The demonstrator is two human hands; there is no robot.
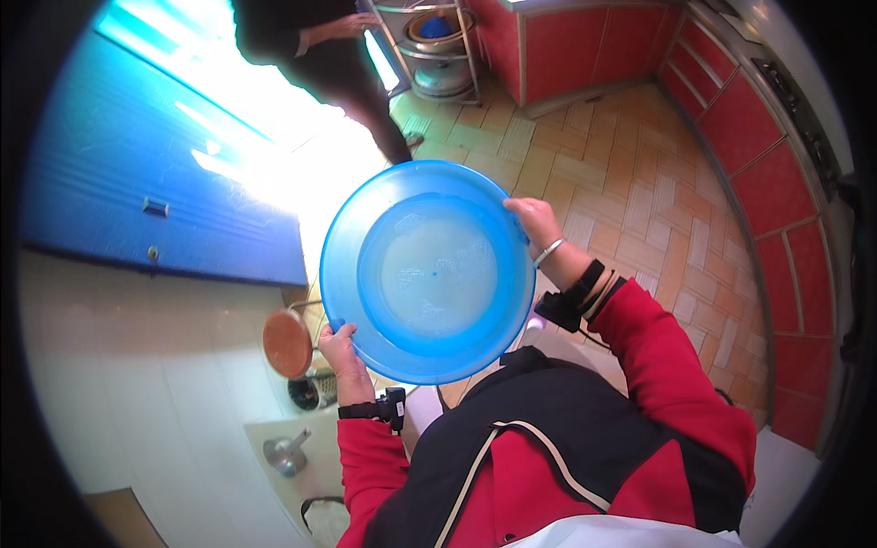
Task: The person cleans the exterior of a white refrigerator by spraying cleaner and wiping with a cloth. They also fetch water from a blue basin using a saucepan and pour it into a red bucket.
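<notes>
A round blue translucent plastic basin [434,265] is held up in front of me, its inside facing me. Wet-looking, frothy patches show on its bottom. My left hand [342,349] grips the rim at the lower left, thumb on the inner side. On the upper right of the rim, my right hand [536,225] is closed, with most of its fingers hidden behind the basin. Black straps with small devices are on both wrists, and a pale bangle is on the right one.
A person in dark clothes [311,64] stands by the bright doorway beside a blue door [155,183]. A metal rack [438,55] holds pots. Red cabinets [758,155] line the right. A round brown stool [287,343] and a metal tap [289,454] are at lower left.
</notes>
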